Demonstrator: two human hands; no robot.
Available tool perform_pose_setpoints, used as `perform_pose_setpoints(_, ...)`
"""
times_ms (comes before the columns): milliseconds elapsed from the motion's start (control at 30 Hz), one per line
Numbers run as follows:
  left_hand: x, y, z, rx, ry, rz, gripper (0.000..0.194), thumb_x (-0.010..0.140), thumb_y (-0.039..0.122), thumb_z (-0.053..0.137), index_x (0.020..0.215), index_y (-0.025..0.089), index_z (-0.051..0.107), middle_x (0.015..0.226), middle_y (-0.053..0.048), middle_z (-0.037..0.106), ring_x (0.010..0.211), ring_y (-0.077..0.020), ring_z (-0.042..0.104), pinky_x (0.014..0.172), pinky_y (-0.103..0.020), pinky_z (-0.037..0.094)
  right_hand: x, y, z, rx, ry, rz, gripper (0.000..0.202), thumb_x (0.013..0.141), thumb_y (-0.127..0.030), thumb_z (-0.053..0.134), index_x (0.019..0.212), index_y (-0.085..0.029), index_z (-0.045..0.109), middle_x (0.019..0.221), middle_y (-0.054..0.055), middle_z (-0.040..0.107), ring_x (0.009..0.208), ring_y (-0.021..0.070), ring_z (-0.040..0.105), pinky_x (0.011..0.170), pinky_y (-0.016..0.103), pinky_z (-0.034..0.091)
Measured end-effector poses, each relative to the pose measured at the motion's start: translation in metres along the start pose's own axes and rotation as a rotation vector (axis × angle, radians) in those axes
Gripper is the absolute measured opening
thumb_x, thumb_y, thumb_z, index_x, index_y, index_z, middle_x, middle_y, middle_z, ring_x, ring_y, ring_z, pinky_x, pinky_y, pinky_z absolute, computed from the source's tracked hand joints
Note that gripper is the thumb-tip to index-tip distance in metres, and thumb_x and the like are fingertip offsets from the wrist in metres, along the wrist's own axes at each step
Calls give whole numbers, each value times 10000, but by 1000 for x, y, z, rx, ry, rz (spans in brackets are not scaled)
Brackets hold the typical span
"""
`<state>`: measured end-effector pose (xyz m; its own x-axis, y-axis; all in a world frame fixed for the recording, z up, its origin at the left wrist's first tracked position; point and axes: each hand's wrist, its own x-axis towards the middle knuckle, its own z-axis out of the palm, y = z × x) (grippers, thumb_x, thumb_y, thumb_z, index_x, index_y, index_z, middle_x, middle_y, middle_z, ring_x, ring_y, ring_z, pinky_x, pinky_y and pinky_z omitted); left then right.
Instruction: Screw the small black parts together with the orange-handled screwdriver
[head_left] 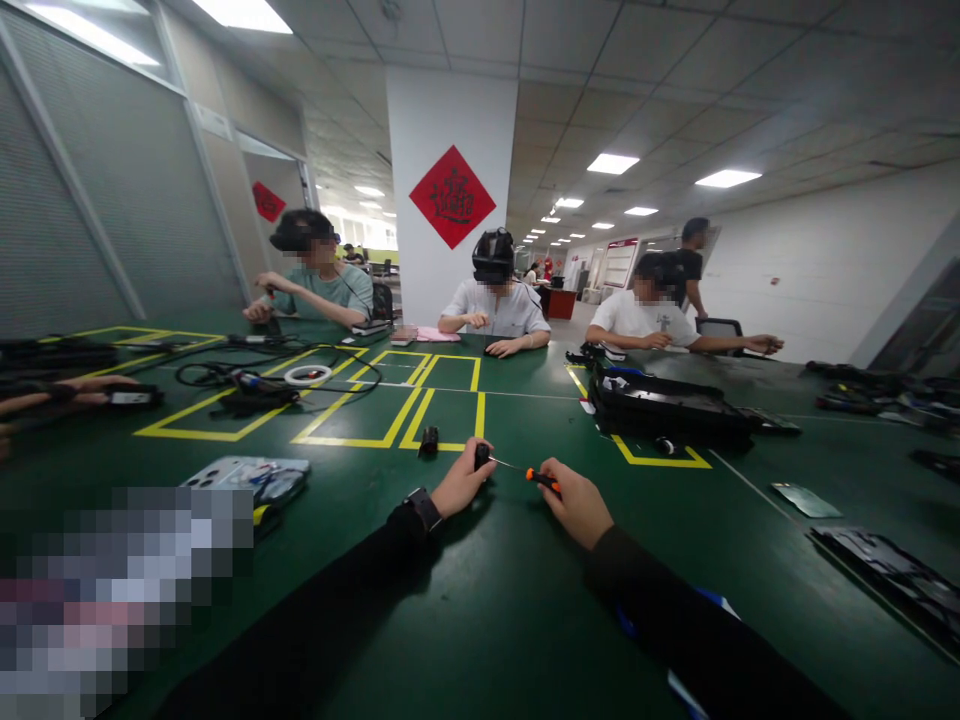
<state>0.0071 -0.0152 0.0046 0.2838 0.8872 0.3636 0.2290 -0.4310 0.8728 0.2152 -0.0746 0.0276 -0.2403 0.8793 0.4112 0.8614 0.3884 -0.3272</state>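
My right hand (576, 502) is closed around the black and orange handle of a screwdriver (541, 479). Its thin metal shaft points left and reaches a small black part (481, 456). That part is gripped in my left hand (463, 482), just above the green table (480, 620); its exact kind does not show. Whether the screwdriver's tip sits in the part or only touches it, I cannot tell. A second small black cylindrical part (428, 441) stands on the table, a little beyond and left of my left hand.
A large black tray-like casing (671, 405) lies to the right, a flat black panel (892, 575) nearer. At left are coiled black cables (259, 390), a white ring (307, 375) and a grey plate (281, 478). Yellow tape marks rectangles. Co-workers sit across; another person's hand (82, 390) is far left.
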Motion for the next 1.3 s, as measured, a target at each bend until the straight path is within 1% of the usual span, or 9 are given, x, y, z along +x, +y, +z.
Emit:
perform_pose_setpoints(100,-1,2,0,15,1,23,252,752,286,459,986,194,437,840,1,499,753,-128,474,741,-267,382,1,2,3,28,-29,2,185,801,-263,439,962,-206,508,843,25,559,759,146,521,673,245,375)
perform_pose_setpoints(267,0,2,0,16,0,58,249,749,235,459,995,201,439,848,2,503,772,-128,479,774,-271,371,2,2,3,23,22,-52,215,829,-253,383,950,-174,543,893,63,541,863,162,500,760,273,375)
perform_pose_setpoints(500,1,1,0,-22,-34,62,188,743,223,471,926,185,450,868,-9,524,816,-131,490,811,-280,368,-2,0,-1,69,-27,-30,233,811,-277,437,1019,-223,526,903,30,567,817,147,530,735,260,391)
perform_pose_setpoints(600,1,1,0,-12,-31,55,199,744,226,471,937,186,444,855,-4,524,795,-127,490,792,-278,376,0,0,1,79,-8,-39,261,834,-286,394,1029,-184,533,927,58,561,862,157,515,762,269,386)
perform_pose_setpoints(700,1,-2,-1,-1,-26,55,222,735,227,487,949,190,444,853,0,524,791,-125,490,789,-279,376,1,2,3,93,11,-73,258,849,-246,348,974,-164,558,885,67,544,850,156,505,764,271,386)
perform_pose_setpoints(867,1,-5,-1,-32,-14,30,246,735,284,497,961,190,472,847,-9,537,779,-131,500,745,-272,393,2,10,7,175,32,-75,205,802,-230,442,979,-205,541,926,44,514,815,142,513,760,272,399)
perform_pose_setpoints(1000,2,-6,0,-36,-3,-28,282,732,369,496,938,177,507,843,-18,531,728,-127,498,638,-240,407,4,13,12,275,19,-62,206,767,-222,492,967,-193,533,916,37,536,839,146,513,779,283,402)
perform_pose_setpoints(1200,5,-14,1,-43,74,-53,284,719,400,502,876,164,524,767,-7,530,673,-111,487,603,-221,401,7,13,21,360,30,-35,248,813,-205,383,986,-174,558,958,63,560,929,154,497,862,323,368)
perform_pose_setpoints(1300,5,-16,1,-83,91,-76,284,723,393,496,899,171,511,776,-7,526,670,-106,486,590,-216,402,9,14,23,442,9,-23,247,770,-167,427,972,-176,568,966,58,571,924,146,513,863,314,374)
